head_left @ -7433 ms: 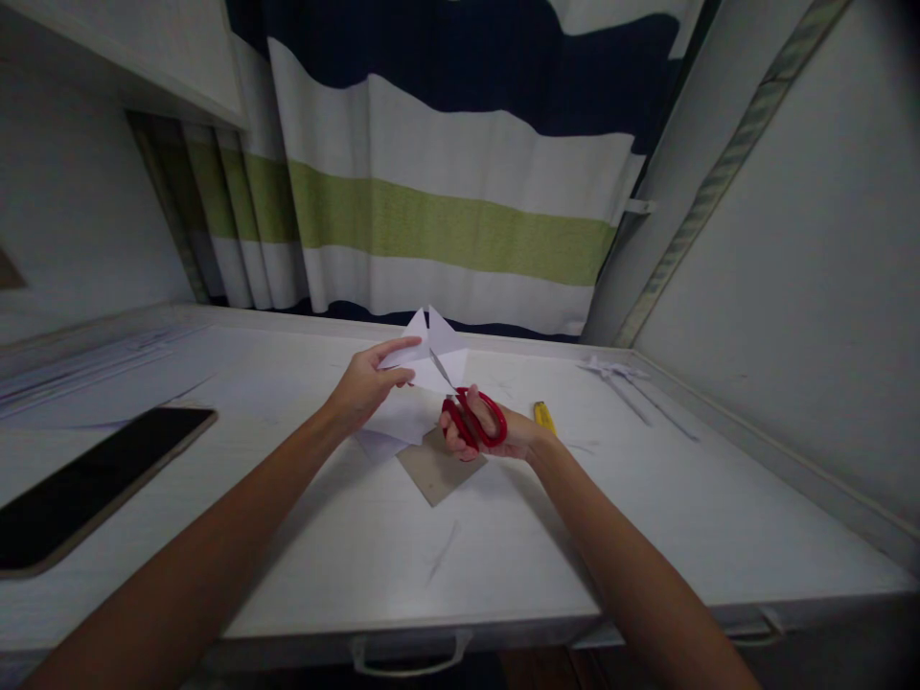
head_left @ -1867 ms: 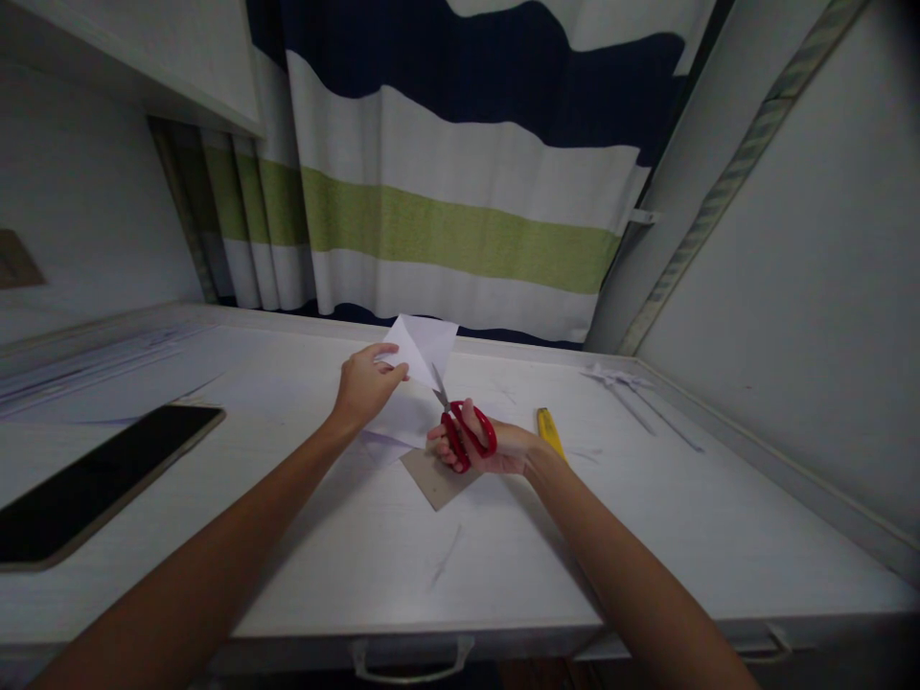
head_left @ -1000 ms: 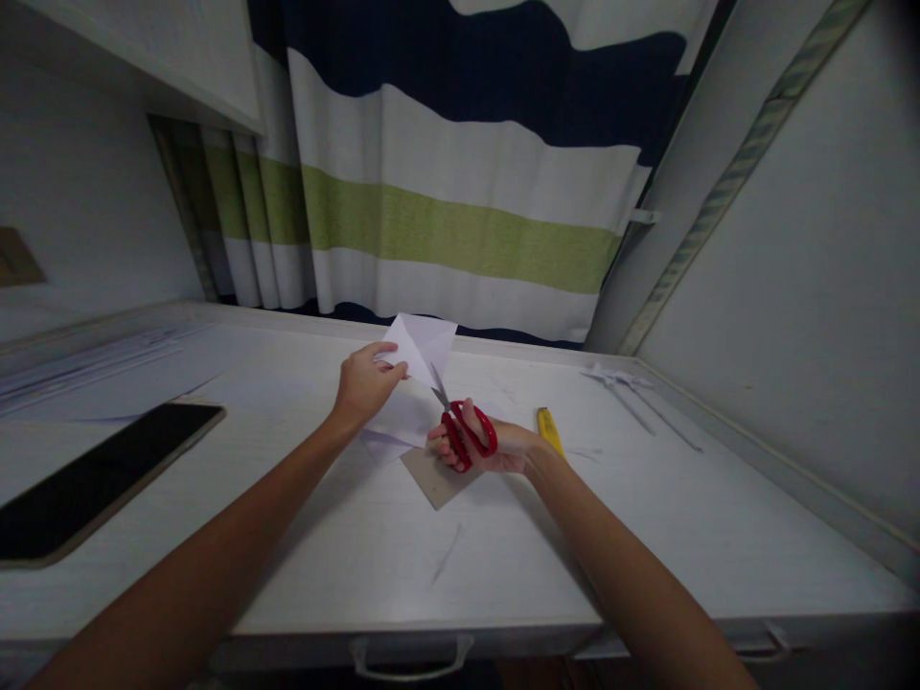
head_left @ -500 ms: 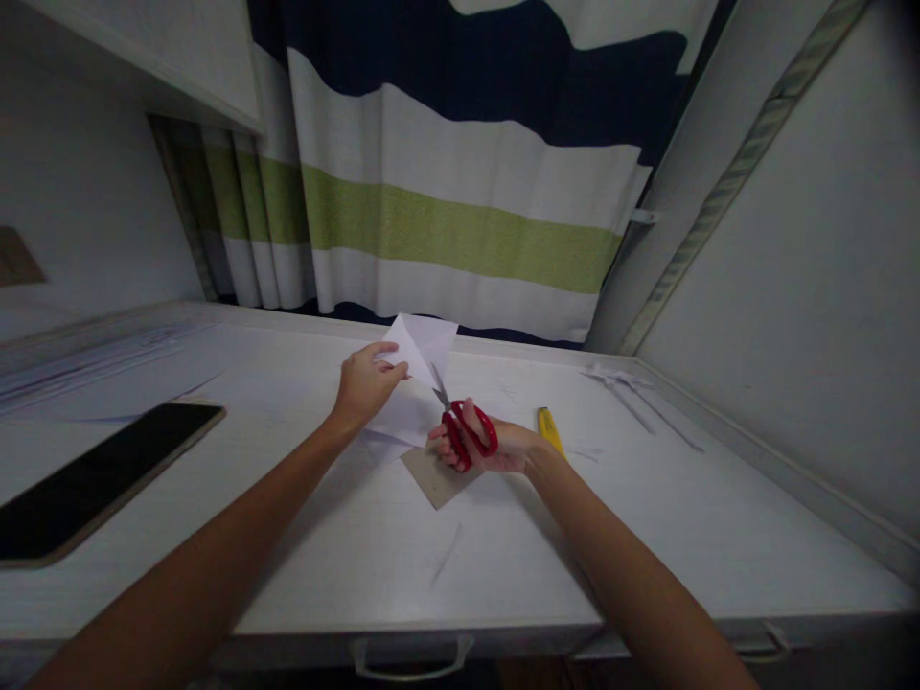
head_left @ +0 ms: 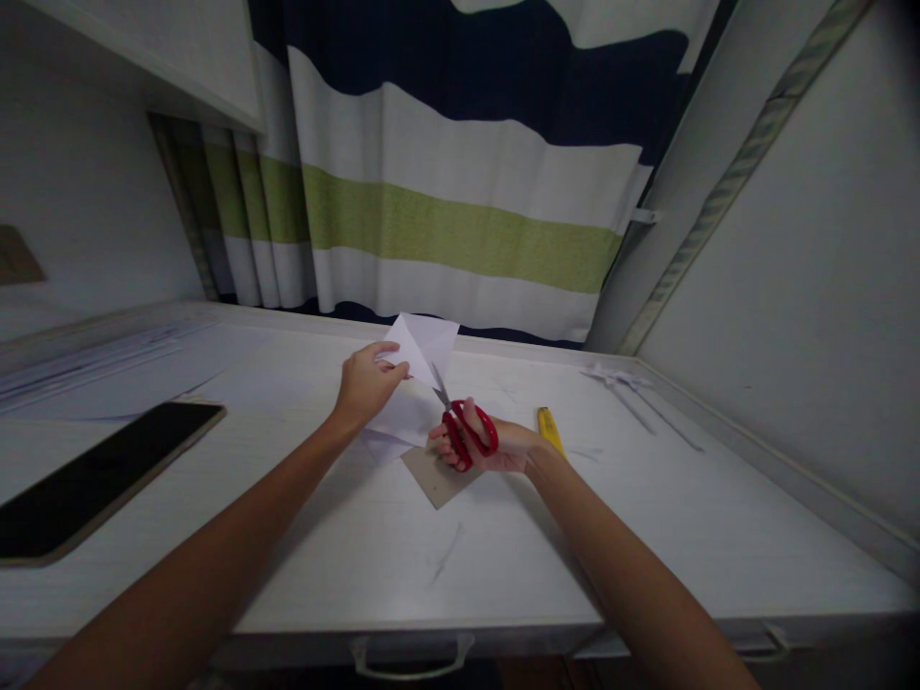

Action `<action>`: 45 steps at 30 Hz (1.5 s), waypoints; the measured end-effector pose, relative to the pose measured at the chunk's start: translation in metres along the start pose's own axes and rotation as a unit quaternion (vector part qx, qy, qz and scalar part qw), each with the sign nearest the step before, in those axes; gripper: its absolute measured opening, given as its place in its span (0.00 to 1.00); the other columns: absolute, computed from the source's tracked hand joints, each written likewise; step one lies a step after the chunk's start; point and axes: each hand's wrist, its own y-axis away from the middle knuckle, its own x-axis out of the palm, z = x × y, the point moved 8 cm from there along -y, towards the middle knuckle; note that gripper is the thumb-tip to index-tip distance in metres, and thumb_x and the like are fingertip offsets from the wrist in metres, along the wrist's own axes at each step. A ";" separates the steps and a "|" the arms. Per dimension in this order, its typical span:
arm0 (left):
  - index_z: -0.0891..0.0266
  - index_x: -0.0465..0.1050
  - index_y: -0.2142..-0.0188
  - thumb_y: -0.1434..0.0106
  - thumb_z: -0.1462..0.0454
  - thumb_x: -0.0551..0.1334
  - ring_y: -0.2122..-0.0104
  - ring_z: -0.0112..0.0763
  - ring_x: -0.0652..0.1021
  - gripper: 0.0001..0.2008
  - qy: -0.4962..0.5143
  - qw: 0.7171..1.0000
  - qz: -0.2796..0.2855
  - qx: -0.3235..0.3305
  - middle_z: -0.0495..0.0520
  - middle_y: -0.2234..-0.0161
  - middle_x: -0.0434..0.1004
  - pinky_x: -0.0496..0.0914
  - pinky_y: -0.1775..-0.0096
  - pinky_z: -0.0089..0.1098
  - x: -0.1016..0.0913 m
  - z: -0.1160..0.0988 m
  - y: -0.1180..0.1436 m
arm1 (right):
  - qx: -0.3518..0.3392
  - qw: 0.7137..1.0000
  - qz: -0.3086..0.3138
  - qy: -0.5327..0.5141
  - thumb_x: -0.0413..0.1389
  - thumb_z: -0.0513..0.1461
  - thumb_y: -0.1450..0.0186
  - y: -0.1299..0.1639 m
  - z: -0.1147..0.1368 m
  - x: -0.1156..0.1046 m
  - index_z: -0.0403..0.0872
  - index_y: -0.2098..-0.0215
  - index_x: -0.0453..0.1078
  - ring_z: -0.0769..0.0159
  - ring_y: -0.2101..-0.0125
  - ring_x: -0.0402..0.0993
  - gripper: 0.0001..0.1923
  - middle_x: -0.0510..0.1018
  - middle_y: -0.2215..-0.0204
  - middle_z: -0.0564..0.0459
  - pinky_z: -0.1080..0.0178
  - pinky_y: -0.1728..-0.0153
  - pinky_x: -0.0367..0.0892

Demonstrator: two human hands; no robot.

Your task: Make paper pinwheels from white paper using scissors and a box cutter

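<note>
Pinched between the thumb and fingers of my left hand [head_left: 370, 383] is a folded sheet of white paper [head_left: 431, 335], raised above the desk. My right hand [head_left: 495, 446] has its thumb and fingers through the red handles of a pair of scissors [head_left: 471, 436]. The blades are parted and one lies against the paper's lower right edge. Under the scissors, a piece of brown cardboard [head_left: 435, 479] rests on the desk, partly covered by my right hand. More white paper [head_left: 402, 417] lies below the raised sheet.
A yellow utility knife [head_left: 550, 429] lies beside my right wrist. On the left are a dark phone-like slab [head_left: 107, 479] and stacked white sheets [head_left: 122, 369]. Paper strips [head_left: 632, 398] lie at the right. A striped curtain [head_left: 460, 220] hangs behind the white desk [head_left: 345, 565].
</note>
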 end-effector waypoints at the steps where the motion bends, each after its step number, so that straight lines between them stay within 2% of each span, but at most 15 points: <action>1: 0.67 0.68 0.60 0.53 0.62 0.59 0.73 0.34 0.76 0.19 0.000 1.000 0.001 -0.001 0.53 0.79 0.74 0.69 0.67 0.30 0.000 0.000 0.000 | 0.001 1.000 -0.001 0.000 0.43 0.58 0.46 0.000 0.000 0.000 0.38 0.62 0.61 0.73 0.77 0.60 0.31 0.65 0.75 0.52 0.68 0.77 0.51; 15: 0.68 0.68 0.60 0.53 0.62 0.59 0.73 0.34 0.76 0.19 -0.013 1.000 -0.001 0.005 0.54 0.79 0.75 0.69 0.66 0.31 0.001 0.001 -0.001 | 0.008 0.999 0.019 -0.025 0.42 0.59 0.47 -0.001 -0.003 -0.001 0.38 0.61 0.62 0.71 0.74 0.60 0.34 0.65 0.75 0.51 0.67 0.76 0.51; 26: 0.67 0.68 0.59 0.53 0.62 0.59 0.73 0.34 0.76 0.20 -0.019 1.000 0.006 -0.003 0.53 0.77 0.75 0.69 0.67 0.31 0.001 0.000 0.000 | 0.011 1.000 0.009 -0.009 0.43 0.60 0.47 0.000 -0.002 0.000 0.39 0.62 0.61 0.73 0.78 0.59 0.33 0.63 0.77 0.54 0.68 0.78 0.50; 45: 0.67 0.68 0.59 0.54 0.63 0.60 0.74 0.34 0.76 0.20 -0.008 1.000 0.005 0.001 0.54 0.77 0.75 0.69 0.67 0.31 0.002 0.002 -0.001 | 0.012 0.999 0.028 -0.019 0.43 0.56 0.44 0.001 0.000 0.001 0.37 0.64 0.62 0.76 0.81 0.56 0.29 0.62 0.79 0.54 0.68 0.81 0.49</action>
